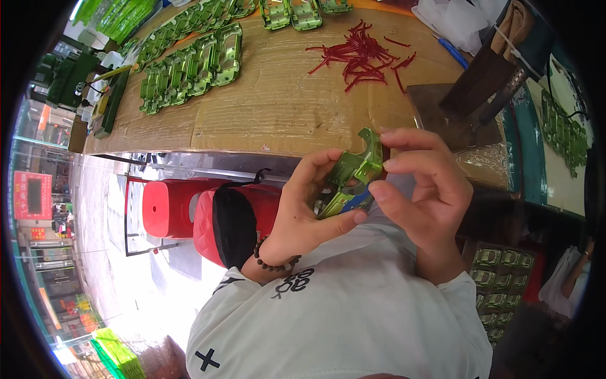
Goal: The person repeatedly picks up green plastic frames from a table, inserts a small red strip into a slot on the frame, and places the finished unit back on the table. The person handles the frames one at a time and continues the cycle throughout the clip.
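My left hand (300,205) is wrapped around a shiny green plastic part (358,169), a hollow frame with a curved cut-out at its top. The part is tilted, held in front of my chest close to the table's near edge. A blue patch shows low on it, by my left thumb. My right hand (429,189) is at the part's right side, its thumb and fingertips curled against that edge. Anything small between those fingertips is too hidden to make out.
Similar green parts (189,72) stand in rows at the table's (265,114) far left. Thin red strips (363,57) lie piled farther back, near a blue pen-like tool (451,52). A dark holder (486,69) stands at right. Below are a red stool (170,208) and a tray of green parts (502,284).
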`<state>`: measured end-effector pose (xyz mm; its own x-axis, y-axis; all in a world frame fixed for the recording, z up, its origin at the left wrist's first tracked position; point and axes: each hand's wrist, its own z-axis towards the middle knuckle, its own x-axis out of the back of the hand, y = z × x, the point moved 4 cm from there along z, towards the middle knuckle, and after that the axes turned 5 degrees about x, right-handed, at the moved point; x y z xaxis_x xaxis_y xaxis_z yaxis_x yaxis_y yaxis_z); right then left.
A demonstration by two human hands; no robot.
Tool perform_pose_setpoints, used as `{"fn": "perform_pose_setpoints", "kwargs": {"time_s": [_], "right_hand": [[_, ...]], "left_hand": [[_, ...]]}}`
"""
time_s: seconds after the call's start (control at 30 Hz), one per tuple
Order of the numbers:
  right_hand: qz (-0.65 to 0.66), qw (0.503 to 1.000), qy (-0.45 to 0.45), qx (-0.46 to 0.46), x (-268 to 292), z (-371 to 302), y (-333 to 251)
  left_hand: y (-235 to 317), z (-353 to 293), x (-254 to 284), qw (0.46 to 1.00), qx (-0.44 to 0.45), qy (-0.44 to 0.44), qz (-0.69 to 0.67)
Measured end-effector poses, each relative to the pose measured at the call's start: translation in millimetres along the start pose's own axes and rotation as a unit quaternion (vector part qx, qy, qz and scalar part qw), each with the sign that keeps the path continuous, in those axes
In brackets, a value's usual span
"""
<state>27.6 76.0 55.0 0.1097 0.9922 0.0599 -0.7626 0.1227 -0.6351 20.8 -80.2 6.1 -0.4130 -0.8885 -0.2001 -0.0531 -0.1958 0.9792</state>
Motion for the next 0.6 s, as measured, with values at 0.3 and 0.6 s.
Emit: {"fn": "perform_pose_setpoints", "kwargs": {"time_s": [0.3, 0.6], "right_hand": [[0.199, 0.974, -0.081, 0.068, 18, 2, -1], [0.306, 0.921, -0.23, 0.076, 15, 11, 20]], "left_hand": [[-14, -1, -8, 0.906, 0.19, -0.214, -0.312], [-43, -11, -29, 0.654, 0.248, -0.44, -0.563]]}}
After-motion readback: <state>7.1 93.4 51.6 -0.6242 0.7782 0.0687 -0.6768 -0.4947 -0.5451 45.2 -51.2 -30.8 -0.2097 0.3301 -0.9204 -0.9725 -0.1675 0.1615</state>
